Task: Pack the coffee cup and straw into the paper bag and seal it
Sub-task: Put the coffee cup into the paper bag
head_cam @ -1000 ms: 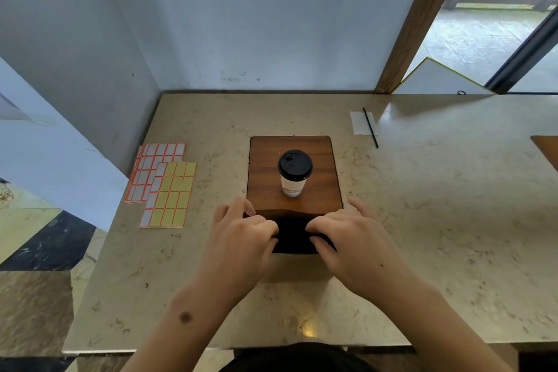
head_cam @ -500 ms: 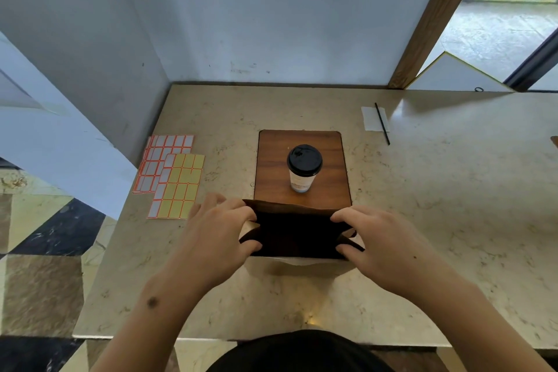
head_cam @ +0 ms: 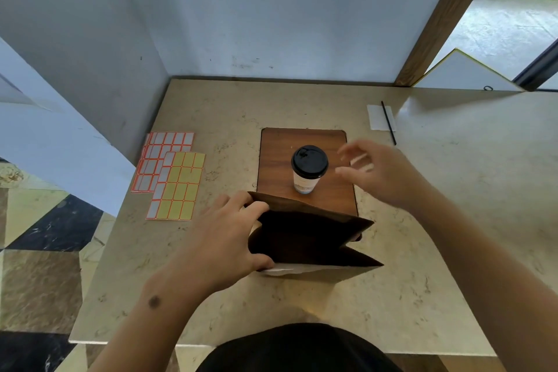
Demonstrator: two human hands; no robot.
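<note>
On the counter (head_cam: 422, 266) in front of me, the paper bag (head_cam: 305, 238) stands with its mouth spread wide and its dark inside showing. My left hand (head_cam: 225, 238) grips the bag's left edge, the fingers (head_cam: 256, 207) curled over the rim and the thumb pressed to the near side. My right hand (head_cam: 380, 175) hangs in the air just right of the coffee cup (head_cam: 308, 169), its fingers spread and loosely bent, holding nothing and not touching the cup; the hand is blurred. The cup stands upright on a wooden board (head_cam: 277, 160), its black lid on, just beyond the bag's far rim. The bag's far edge overlaps the near end of that board. Farther back on the right, the straw (head_cam: 388, 123), thin and black, lies flat with one end across a small white paper slip (head_cam: 377, 118), well apart from both hands. To the left of the board, sheets of label stickers (head_cam: 172, 172) lie on the counter, white ones edged in orange beneath yellow ones, near the wall.
</note>
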